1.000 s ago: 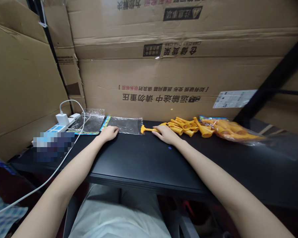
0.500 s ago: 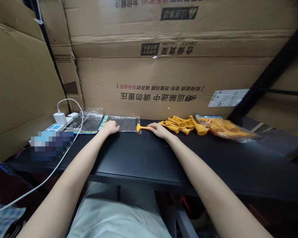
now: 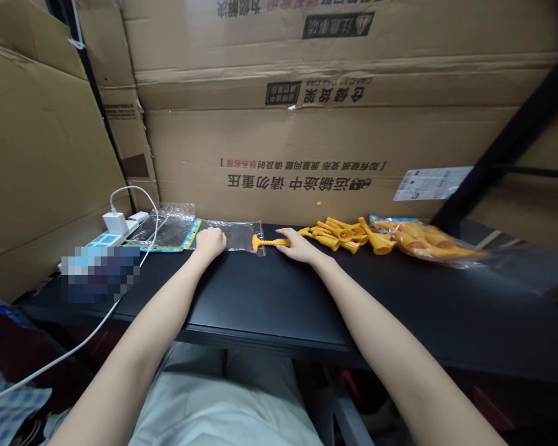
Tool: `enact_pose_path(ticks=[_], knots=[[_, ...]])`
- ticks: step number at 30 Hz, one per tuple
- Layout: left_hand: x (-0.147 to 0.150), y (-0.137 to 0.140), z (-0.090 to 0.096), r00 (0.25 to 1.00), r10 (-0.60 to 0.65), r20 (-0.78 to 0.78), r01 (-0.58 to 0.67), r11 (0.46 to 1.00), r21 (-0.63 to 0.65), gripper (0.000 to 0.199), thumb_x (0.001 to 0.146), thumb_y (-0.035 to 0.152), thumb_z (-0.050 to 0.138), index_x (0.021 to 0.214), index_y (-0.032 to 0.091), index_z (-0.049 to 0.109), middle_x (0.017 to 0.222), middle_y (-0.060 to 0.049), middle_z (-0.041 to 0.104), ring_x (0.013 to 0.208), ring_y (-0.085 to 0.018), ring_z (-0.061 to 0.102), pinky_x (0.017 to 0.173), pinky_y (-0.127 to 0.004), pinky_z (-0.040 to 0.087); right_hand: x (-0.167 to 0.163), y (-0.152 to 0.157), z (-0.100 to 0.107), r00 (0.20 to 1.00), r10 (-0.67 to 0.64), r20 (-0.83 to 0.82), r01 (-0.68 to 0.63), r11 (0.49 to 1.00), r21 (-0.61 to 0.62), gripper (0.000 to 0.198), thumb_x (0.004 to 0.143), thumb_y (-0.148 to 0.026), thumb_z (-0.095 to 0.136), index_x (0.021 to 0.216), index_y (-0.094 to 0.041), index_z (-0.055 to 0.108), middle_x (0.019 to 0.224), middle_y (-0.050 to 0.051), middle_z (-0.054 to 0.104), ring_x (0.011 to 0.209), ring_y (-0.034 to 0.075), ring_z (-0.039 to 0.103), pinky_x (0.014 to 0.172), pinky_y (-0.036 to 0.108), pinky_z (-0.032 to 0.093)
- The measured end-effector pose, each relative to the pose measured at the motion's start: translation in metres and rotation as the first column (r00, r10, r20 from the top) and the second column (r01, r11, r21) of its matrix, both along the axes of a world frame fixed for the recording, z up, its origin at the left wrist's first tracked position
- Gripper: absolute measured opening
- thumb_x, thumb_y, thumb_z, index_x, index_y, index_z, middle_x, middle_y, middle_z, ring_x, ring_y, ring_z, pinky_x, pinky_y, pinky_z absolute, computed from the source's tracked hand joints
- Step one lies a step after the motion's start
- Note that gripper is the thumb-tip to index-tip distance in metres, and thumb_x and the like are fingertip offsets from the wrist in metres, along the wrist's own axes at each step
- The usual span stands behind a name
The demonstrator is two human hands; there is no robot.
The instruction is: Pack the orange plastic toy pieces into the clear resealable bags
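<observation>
My left hand (image 3: 210, 243) is closed in a fist on a clear plastic bag (image 3: 239, 235) that lies flat on the black table. My right hand (image 3: 296, 245) grips a yellow-orange plastic piece (image 3: 265, 243) with a twisted stem and a T-shaped end. That end lies over the open right edge of the bag. Close to the right of this hand is a pile of yellow-orange plastic pieces (image 3: 344, 232) with flared ends. A filled clear bag (image 3: 428, 240) of similar pieces sits farther right.
Another clear bag with a colourful printed edge (image 3: 167, 226) lies to the left. Beyond it, a power strip (image 3: 106, 237) holds white plugs (image 3: 114, 222), and a white cable (image 3: 100, 325) droops over the table edge. Cardboard (image 3: 279, 142) walls the back and left; a black post (image 3: 502, 136) slants at the right.
The yellow-orange piece has slid a little left, its T-shaped end now over the bag's right edge. My right hand's fingers are more spread; my left hand stays on the bag.
</observation>
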State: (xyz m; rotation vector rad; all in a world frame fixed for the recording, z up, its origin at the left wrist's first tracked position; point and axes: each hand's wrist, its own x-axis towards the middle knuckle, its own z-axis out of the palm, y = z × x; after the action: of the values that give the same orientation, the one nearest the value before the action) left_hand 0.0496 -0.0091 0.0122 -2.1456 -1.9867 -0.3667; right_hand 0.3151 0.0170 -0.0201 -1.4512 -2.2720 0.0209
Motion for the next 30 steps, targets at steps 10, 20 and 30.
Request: enact_pose_path(ticks=[10, 20, 30], knots=[[0.002, -0.004, -0.002, 0.994, -0.106, 0.019, 0.107, 0.993, -0.058, 0.043, 0.085, 0.047, 0.035, 0.092, 0.015, 0.064, 0.097, -0.012, 0.065, 0.093, -0.024, 0.060, 0.078, -0.032, 0.045, 0.005, -0.011, 0.017, 0.999, -0.023, 0.036, 0.026, 0.995, -0.093, 0.024, 0.075, -0.025, 0.054, 0.096, -0.016, 0.060, 0.087, 0.007, 0.065, 0.076, 0.017, 0.060, 0.069, 0.027, 0.046], [0.002, -0.001, -0.003, 0.996, -0.083, 0.046, 0.085, 0.995, -0.045, 0.036, 0.085, 0.037, 0.036, 0.090, 0.016, 0.066, 0.095, -0.011, 0.066, 0.091, -0.023, 0.061, 0.079, -0.032, 0.045, -0.002, -0.016, 0.026, 0.983, -0.129, 0.132, 0.119, 0.990, 0.082, 0.019, 0.075, -0.024, 0.053, 0.090, -0.015, 0.062, 0.089, 0.009, 0.063, 0.079, 0.019, 0.058, 0.071, 0.027, 0.044], [0.006, -0.006, -0.001, 0.998, -0.067, 0.001, 0.067, 0.998, -0.006, 0.037, 0.086, 0.035, 0.035, 0.090, 0.014, 0.065, 0.092, -0.013, 0.066, 0.090, -0.024, 0.061, 0.080, -0.034, 0.045, -0.007, -0.018, 0.029, 0.996, -0.021, 0.086, 0.018, 0.999, 0.037, 0.021, 0.074, -0.022, 0.055, 0.092, -0.014, 0.063, 0.087, 0.009, 0.062, 0.076, 0.018, 0.058, 0.069, 0.027, 0.044]])
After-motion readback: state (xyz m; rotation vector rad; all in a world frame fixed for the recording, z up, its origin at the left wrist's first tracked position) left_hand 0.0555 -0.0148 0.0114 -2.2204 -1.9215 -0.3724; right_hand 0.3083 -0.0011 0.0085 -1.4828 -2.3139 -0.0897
